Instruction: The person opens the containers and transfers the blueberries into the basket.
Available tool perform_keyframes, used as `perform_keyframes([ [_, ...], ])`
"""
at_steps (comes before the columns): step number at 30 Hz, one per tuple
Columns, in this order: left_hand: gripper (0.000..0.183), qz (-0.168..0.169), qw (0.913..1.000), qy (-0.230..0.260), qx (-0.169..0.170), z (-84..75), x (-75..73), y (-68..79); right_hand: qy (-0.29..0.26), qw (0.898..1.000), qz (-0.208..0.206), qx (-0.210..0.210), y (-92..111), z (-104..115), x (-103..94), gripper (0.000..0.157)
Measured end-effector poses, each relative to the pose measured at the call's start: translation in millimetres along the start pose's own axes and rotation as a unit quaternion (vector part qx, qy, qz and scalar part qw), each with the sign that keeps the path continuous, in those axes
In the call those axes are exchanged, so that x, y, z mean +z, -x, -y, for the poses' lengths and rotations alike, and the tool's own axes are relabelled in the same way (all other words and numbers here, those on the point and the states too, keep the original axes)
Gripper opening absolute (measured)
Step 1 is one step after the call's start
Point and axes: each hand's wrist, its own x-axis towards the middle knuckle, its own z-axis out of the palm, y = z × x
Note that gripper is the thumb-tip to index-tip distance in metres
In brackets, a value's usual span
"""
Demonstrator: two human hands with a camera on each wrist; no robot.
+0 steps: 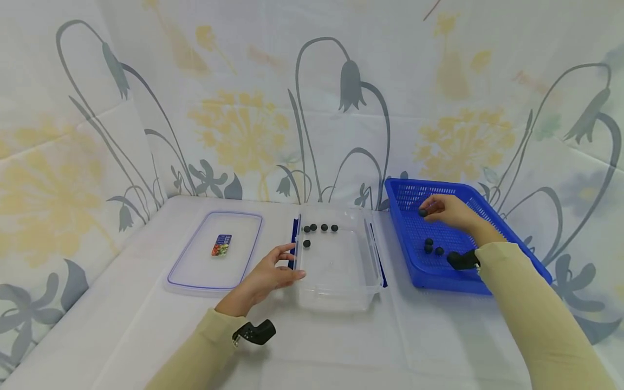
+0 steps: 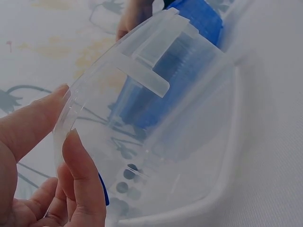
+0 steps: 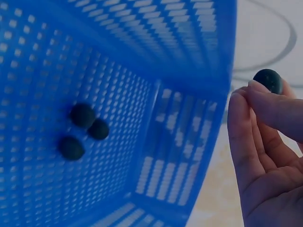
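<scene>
My right hand [image 1: 450, 212] pinches a small black ball [image 1: 423, 213] between thumb and fingertips, over the blue basket [image 1: 414, 273]. In the right wrist view the held ball [image 3: 271, 80] shows beside the basket's wall. Three more black balls [image 3: 82, 115] lie on the basket floor. My left hand [image 1: 270, 271] holds the left rim of a clear plastic box [image 1: 336, 300], with thumb and fingers at its edge [image 2: 71, 106]. Inside the box, several black balls [image 1: 324, 227] sit toward the back left, four in a rough row and one nearer me.
To the left lies a clear lid [image 1: 200, 271] with a blue border and a colourful label [image 1: 221, 245]. Blue clips [image 1: 374, 238] flank the box. A floral cloth [image 1: 253, 135] hangs behind the white-covered table [image 1: 331, 352].
</scene>
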Motion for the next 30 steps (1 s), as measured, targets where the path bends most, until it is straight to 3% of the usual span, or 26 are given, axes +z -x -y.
perform_keyframes([
  [15,0.075,0.004,0.9999,0.012,-0.004,-1.6,-0.2,2.2,-0.023,0.996,0.028,0.087,22.7,-61.4,-6.2,0.031],
  [24,0.075,0.005,1.0000,0.008,0.000,-3.3,-0.5,3.2,-0.033,0.994,0.042,0.095,23.7,-66.6,-8.4,0.031],
  [30,0.075,0.006,0.9999,0.010,-0.001,-1.6,0.4,3.5,-0.019,0.997,0.032,0.075,17.3,-54.9,-7.1,0.032],
])
